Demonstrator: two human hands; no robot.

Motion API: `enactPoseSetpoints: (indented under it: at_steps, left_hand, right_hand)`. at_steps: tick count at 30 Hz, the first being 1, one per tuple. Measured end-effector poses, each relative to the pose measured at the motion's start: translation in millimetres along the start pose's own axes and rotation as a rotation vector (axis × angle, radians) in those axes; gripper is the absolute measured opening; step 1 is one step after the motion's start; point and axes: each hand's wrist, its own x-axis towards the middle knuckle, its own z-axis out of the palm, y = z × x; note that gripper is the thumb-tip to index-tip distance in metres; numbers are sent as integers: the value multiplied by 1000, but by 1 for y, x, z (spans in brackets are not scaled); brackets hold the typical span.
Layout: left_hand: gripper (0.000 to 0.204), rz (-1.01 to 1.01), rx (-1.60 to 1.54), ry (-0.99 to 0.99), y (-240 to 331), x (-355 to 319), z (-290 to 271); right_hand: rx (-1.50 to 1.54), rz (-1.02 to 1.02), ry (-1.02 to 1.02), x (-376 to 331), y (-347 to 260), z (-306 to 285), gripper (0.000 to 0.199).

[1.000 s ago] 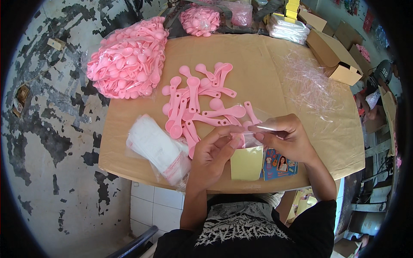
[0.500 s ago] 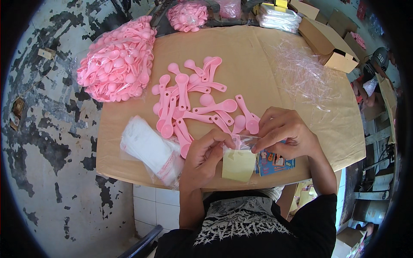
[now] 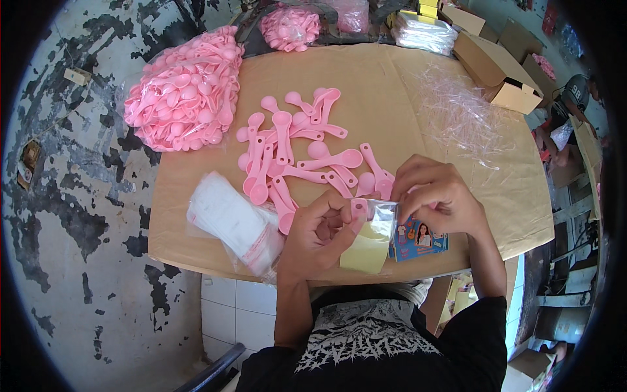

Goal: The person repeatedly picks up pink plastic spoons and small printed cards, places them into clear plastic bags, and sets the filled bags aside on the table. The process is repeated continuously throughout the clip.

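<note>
A small clear plastic bag (image 3: 384,214) is stretched between my hands near the table's front edge. My left hand (image 3: 317,235) pinches its left side between thumb and fingers. At the upper right corner, the closed fingers of my right hand (image 3: 439,199) grip the bag. A pale yellow card (image 3: 364,251) shows in its lower part. The holed end of a pink spoon (image 3: 359,208) shows by my left fingertips; I cannot tell whether it is inside. Blue printed cards (image 3: 421,240) lie under my right hand. Loose pink measuring spoons (image 3: 282,134) are heaped beyond.
White-clear plastic bags (image 3: 225,212) lie in a stack at front left. A bulging bag of pink spoons (image 3: 186,95) sits at the back left. Thin clear plastic strips (image 3: 457,114) and an open cardboard box (image 3: 499,68) are at the right. Brown paper (image 3: 366,72) covers the table.
My left thumb and fingers have shifted on the bag, and the pink spoon end now shows by them. My right hand has moved slightly to the right, stretching the bag's upper edge.
</note>
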Motion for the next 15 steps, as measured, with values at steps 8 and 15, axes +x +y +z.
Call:
enactPoseSetpoints:
  at_steps: [8, 15]
  left_hand:
    - [36, 43, -34, -142, 5, -5, 8]
    - [53, 222, 303, -252, 37, -52, -32]
  right_hand:
    - [173, 541, 128, -14, -42, 16, 20]
    - [43, 471, -288, -152, -93, -81, 23]
